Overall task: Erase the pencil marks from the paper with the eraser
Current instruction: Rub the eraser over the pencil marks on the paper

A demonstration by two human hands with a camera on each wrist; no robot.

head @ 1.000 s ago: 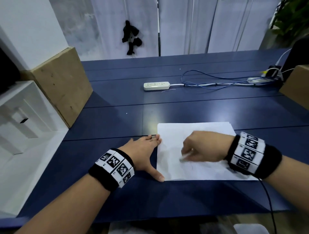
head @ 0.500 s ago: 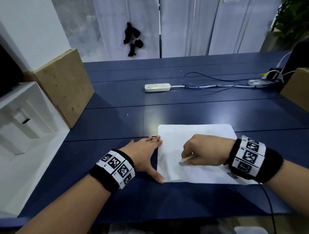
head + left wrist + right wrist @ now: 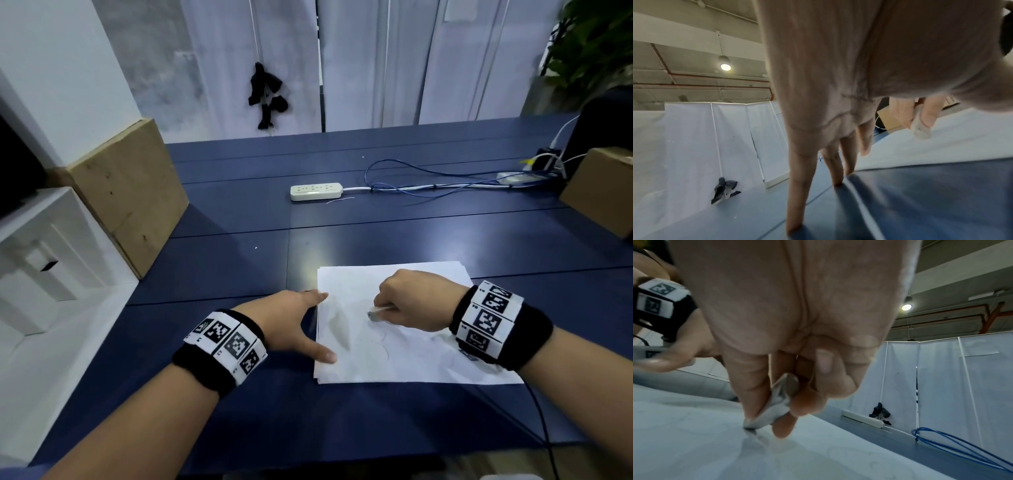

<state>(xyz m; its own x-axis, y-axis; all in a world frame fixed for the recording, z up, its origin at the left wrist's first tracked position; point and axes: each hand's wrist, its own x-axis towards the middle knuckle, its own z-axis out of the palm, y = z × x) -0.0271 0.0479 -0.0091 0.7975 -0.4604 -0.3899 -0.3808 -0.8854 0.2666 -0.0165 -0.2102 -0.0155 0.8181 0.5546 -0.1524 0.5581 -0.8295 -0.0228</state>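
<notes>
A white sheet of paper (image 3: 404, 356) with faint pencil lines lies on the dark blue table (image 3: 239, 260). My right hand (image 3: 407, 301) pinches a small white eraser (image 3: 375, 313) and holds its tip down on the middle of the sheet. The right wrist view shows the eraser (image 3: 766, 417) between thumb and fingers, its corner touching the paper (image 3: 694, 451). My left hand (image 3: 294, 322) lies flat with straight fingers on the table at the sheet's left edge, thumb and fingertips on the paper's border. In the left wrist view the left fingers (image 3: 797, 186) press the table.
A white power strip (image 3: 317, 191) with blue and white cables (image 3: 445, 181) lies across the back of the table. A wooden box (image 3: 126, 192) stands at the left edge, a cardboard box (image 3: 603, 192) at the right. White shelving (image 3: 41, 257) is further left.
My right hand has shifted the eraser slightly up and right across the sheet in rubbing strokes. The left hand stays flat at the paper's left edge.
</notes>
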